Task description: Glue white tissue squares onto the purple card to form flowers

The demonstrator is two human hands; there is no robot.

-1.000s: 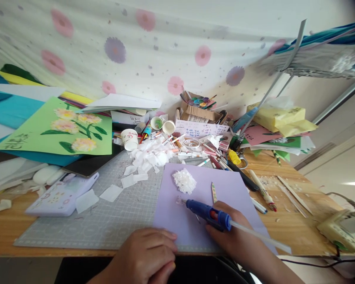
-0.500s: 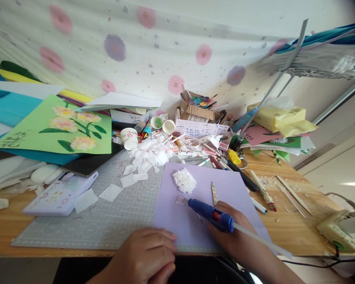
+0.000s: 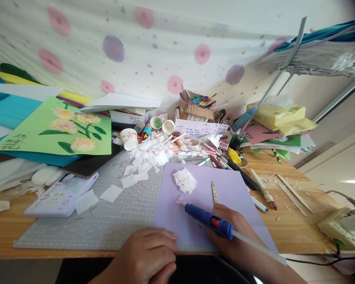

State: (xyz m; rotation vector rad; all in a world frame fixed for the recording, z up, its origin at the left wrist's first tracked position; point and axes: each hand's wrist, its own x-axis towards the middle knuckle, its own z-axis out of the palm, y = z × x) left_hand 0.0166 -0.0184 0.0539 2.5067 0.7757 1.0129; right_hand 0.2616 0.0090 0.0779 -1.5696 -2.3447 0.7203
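On the lilac sheet (image 3: 192, 221) little has changed since a second ago: the blue glue gun (image 3: 208, 220) has drifted a touch and now tilts slightly lower, its nozzle still near the small clear bead (image 3: 180, 200). From the left, a green flower picture (image 3: 59, 128) leans over a white pouch (image 3: 60, 196), then paper scraps (image 3: 111, 192) lie on the grey cutting mat (image 3: 106, 221). My left hand (image 3: 144, 256) rests curled at the mat's near edge, holding nothing I can see. A white tissue flower (image 3: 184, 180) sits just beyond the nozzle, unobstructed. My right hand (image 3: 233, 232) is wrapped around the gun, whose glue stick trails back to the right; pens (image 3: 262, 189) lie further right
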